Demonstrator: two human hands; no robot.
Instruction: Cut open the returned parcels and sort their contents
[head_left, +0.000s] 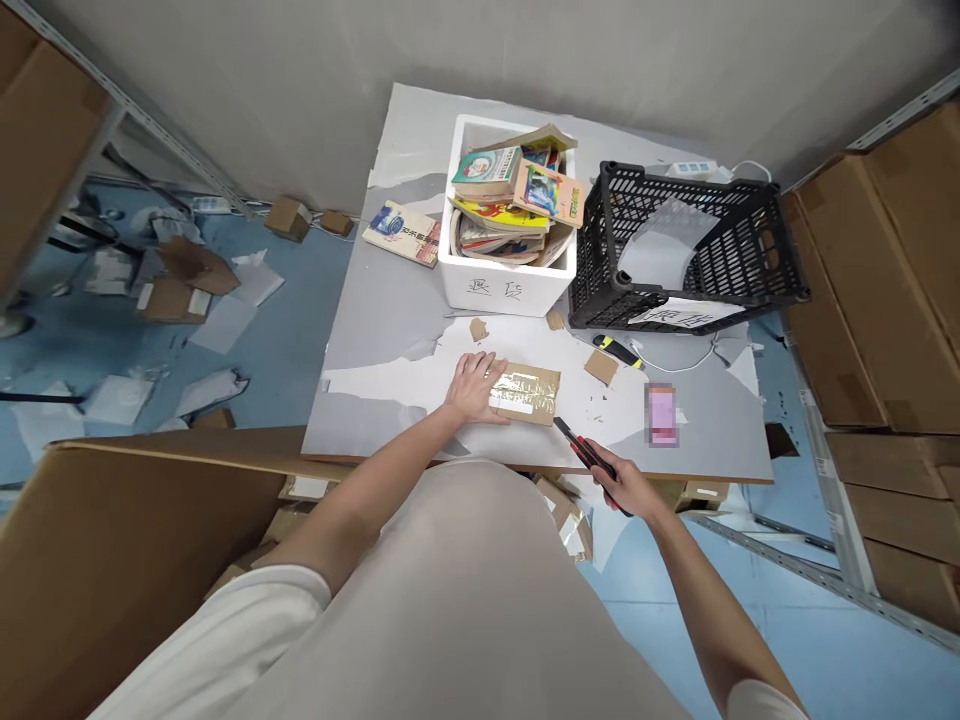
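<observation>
A small flat cardboard package [534, 390], wrapped in shiny clear tape, lies near the table's front edge. My left hand [474, 388] holds its left end, with the fingers across the top and the thumb by the near edge. My right hand [624, 487] is wrapped around a black and red utility knife [583, 450]. The knife's tip points at the package's lower right corner; whether it touches cannot be made out. Right of the package lie a loose cardboard piece [601, 367] and a black and yellow tool [619, 351].
Behind the package stand a white foam box [501, 290] full of books and a black plastic crate [592, 270] holding white sheets. A book [405, 234] lies left of the box. A blurred pink phone-like object [662, 414] lies at right. Large cartons [862, 290] flank the table [352, 320].
</observation>
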